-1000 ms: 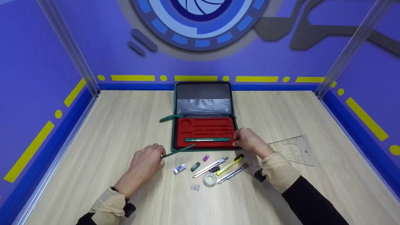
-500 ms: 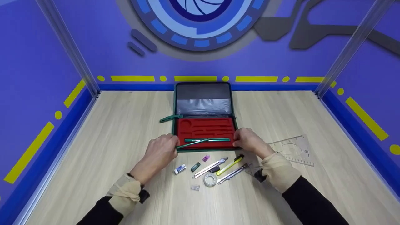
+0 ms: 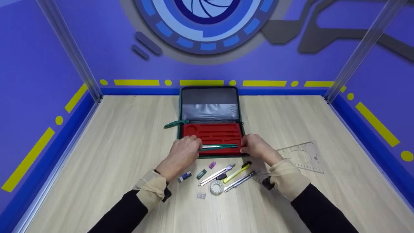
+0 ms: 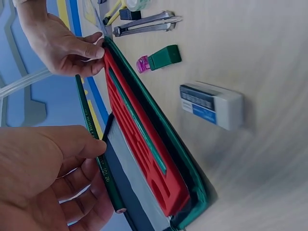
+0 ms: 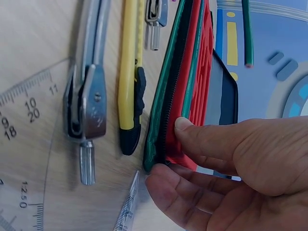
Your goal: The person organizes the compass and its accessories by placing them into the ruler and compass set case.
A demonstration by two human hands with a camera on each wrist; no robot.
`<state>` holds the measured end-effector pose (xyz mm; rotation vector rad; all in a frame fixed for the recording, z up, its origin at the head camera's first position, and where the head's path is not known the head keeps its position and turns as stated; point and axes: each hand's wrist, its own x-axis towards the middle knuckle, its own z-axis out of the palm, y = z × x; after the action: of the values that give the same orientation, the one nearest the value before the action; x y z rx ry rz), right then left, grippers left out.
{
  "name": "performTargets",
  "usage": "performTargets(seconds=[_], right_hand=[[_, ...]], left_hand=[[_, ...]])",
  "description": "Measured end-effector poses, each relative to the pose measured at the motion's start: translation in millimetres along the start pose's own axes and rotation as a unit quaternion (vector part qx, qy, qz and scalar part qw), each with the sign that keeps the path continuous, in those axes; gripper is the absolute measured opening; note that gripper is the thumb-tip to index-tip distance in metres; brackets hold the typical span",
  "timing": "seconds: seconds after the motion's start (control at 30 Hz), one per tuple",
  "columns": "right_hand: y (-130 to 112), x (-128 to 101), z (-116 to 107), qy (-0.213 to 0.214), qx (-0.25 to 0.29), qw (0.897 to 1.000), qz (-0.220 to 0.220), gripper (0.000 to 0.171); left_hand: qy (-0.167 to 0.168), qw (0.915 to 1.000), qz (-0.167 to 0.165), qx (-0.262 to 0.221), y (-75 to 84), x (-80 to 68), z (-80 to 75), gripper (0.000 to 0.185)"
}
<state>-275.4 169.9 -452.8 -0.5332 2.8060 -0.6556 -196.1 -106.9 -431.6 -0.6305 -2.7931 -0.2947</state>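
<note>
My left hand [image 3: 184, 150] holds a green pencil [image 4: 105, 173] between thumb and fingers, above the front part of an open zip case [image 3: 210, 111]. The case has a red moulded insert [image 3: 212, 128] with several recesses. Another green pencil [image 4: 138, 122] lies in the insert's front slot. My right hand [image 3: 258, 149] pinches the case's front right corner; in the right wrist view its thumb [image 5: 185, 124] presses on the red insert and the fingers are below the edge. The held pencil's far end points toward the right hand.
In front of the case lie an eraser [image 3: 185, 176], a small green item [image 3: 201, 174], a pink sharpener [image 3: 212, 165], two compasses [image 3: 215, 176], a yellow utility knife [image 3: 237, 172], a tape roll [image 3: 211, 188] and a clear plastic piece [image 3: 201, 195]. A clear set square [image 3: 315, 152] is at right.
My left hand has moved right and forward, carrying the green pencil from the case's front left side to over the insert. The right hand stays at the case's corner.
</note>
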Motion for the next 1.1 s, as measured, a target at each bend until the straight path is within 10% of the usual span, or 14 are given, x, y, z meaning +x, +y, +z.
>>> performTargets(seconds=[1.1], right_hand=[[-1.1, -1.6, 1.4, 0.001, 0.006, 1.0, 0.009, 0.009]], left_hand=[[-0.084, 0.996, -0.025, 0.016, 5.7, 40.2, 39.4, 0.018]])
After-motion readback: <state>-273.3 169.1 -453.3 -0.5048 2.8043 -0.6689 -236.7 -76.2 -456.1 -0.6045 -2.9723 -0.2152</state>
